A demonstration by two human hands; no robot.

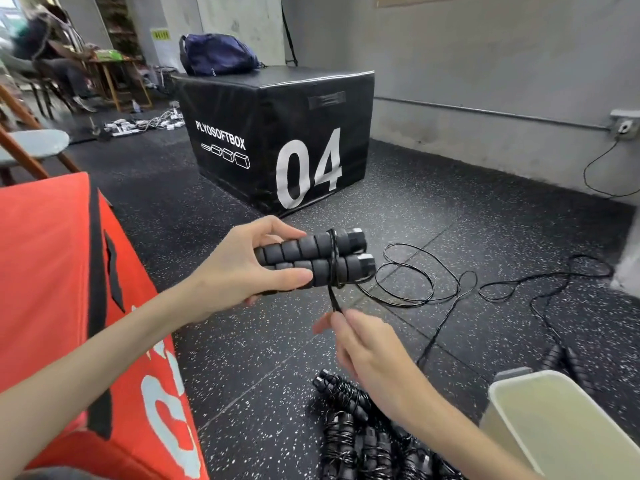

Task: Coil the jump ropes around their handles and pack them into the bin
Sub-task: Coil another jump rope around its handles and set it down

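My left hand [242, 268] grips two black foam jump rope handles [311, 259], held side by side and pointing right. A few turns of thin black cord [333, 261] circle the handles near their capped ends. My right hand [363, 344] pinches that cord just below the handles, and the rest of the rope [415, 271] trails in loose loops over the floor to the right. Several coiled jump ropes [349, 427] lie in a pile on the floor under my right wrist. The pale plastic bin [519, 386] stands at the lower right.
A red soft box [52, 289] fills the lower left. A black plyo box marked 04 [277, 140] stands ahead with a blue bag [218, 55] on it. Another uncoiled rope's handles [561, 358] lie behind the bin. A grey wall runs along the right.
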